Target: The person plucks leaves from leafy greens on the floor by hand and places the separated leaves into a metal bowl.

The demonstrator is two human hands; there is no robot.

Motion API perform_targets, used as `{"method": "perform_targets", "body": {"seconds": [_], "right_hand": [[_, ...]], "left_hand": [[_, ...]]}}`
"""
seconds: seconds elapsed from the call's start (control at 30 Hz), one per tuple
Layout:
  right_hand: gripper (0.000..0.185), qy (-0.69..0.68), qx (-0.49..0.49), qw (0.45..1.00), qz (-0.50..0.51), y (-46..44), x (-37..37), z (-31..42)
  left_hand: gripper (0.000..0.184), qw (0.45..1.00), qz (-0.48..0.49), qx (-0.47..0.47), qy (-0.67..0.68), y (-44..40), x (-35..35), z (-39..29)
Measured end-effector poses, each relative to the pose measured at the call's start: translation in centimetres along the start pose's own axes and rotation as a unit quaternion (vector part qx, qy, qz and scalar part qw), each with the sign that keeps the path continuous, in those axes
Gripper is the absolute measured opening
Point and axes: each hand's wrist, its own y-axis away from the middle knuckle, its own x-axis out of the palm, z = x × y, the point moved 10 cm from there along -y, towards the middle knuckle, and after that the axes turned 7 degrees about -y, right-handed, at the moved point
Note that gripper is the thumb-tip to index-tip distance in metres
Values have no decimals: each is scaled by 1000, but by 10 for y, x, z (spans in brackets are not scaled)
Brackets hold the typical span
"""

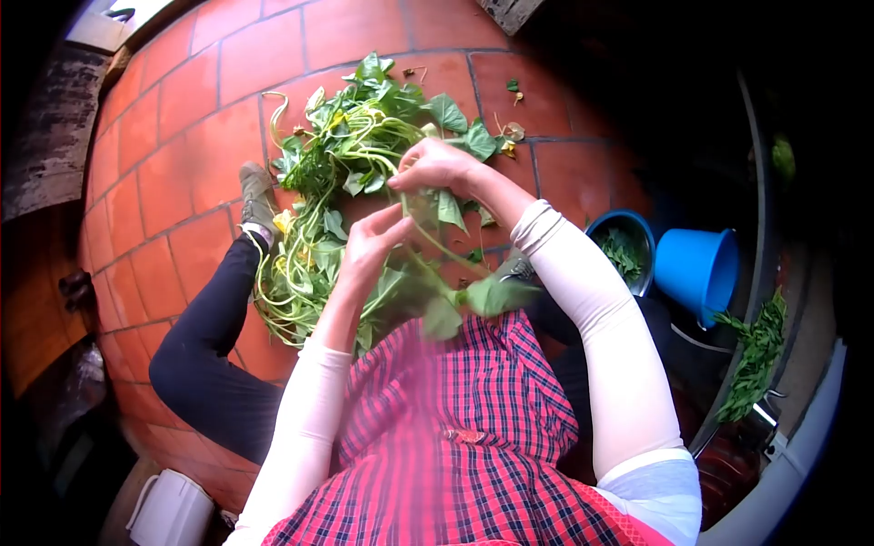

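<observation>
Sits over a red tiled floor (264, 55), broad across the upper and left of the frame, probably used for its room to spread things out. Wears a checked apron (437, 464) at lower centre, likely against dirt. Stretches the left leg (214, 346) out to the left, seemingly making space for a heap of leafy vines (355, 177) at upper centre, within easy reach. Keeps a blue bucket (685, 273) and a blue-rimmed basin (624, 221) at right, perhaps for handiness, with cut leaves (624, 259) in the basin. Has a bundle of greens (757, 350) at far right, set apart from the heap. Pinches a leafy stem (443, 246) between thumb and finger of the right hand (437, 168), over the heap's near side, apparently to single it out. Holds the left hand (369, 238) just below, fingers bent toward the same stem, perhaps to steady it.

Loses the edges of the frame to black shadow. Hides most of the right leg (551, 323) behind the right sleeve (605, 318), and part of the heap behind both hands. Cannot make out the bucket's contents. Blurs the stem's leafy end (499, 296) above the lap. Cannot tell a firm left grip from a light touch.
</observation>
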Motion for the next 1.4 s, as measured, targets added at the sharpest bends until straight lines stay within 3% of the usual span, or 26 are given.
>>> {"method": "perform_targets", "body": {"seconds": [0.07,0.17,0.27,0.37,0.4,0.53,0.57,0.67,0.77,0.9,0.93,1.0,1.03,1.07,1.13,1.17,1.2,1.27,1.33,1.37,1.4], "right_hand": [[24,-6,15,1000,5,9,13,6],[24,-15,1,1000,2,27,27,11],[26,-63,-60,995,-58,64,13,21],[23,31,-72,992,-98,108,-27,15],[20,28,-35,996,-82,131,-27,14],[18,30,-44,998,-27,187,-5,10],[17,88,-107,988,-63,194,-5,19],[16,-37,-157,979,-121,214,-6,37],[15,9,-223,959,-174,224,-9,66],[13,96,-236,937,-239,228,-7,80],[13,50,-221,951,-211,223,1,70],[13,6,-160,974,-158,211,24,43],[14,-41,-127,985,-114,197,38,16],[16,-69,-121,986,-88,188,54,2],[17,-179,-78,978,-78,176,76,-26],[17,-223,-63,969,-81,168,82,-38],[17,-266,-48,959,-84,161,86,-50],[17,-352,-1,930,-100,151,98,-67],[18,-425,52,899,-93,144,111,-79],[18,-431,56,898,-67,137,114,-84],[17,-442,68,890,-83,134,112,-92]], "left_hand": [[38,994,38,-59,86,13,17,0],[31,970,59,-60,228,38,26,1],[29,956,6,-82,282,53,6,17],[32,950,-6,-85,300,67,-14,30],[33,947,-14,-79,311,69,-20,34],[35,938,-16,-104,330,77,-18,40],[36,933,-15,-115,341,77,-17,42],[38,927,6,-116,357,77,-19,44],[27,896,-19,-130,425,71,-25,61],[26,848,5,-157,507,70,-23,71],[25,804,82,-170,563,67,-16,76],[26,647,138,-221,717,87,10,56],[26,660,255,-178,684,103,32,24],[24,654,253,-173,692,91,27,40],[22,593,227,-207,744,74,19,76],[20,585,194,-265,741,76,22,76],[19,655,132,-227,709,65,11,92],[19,661,126,-240,700,57,8,106],[21,731,117,-236,629,57,7,115],[21,872,136,-115,455,43,-7,115],[22,962,106,-2,251,34,-22,112]]}}
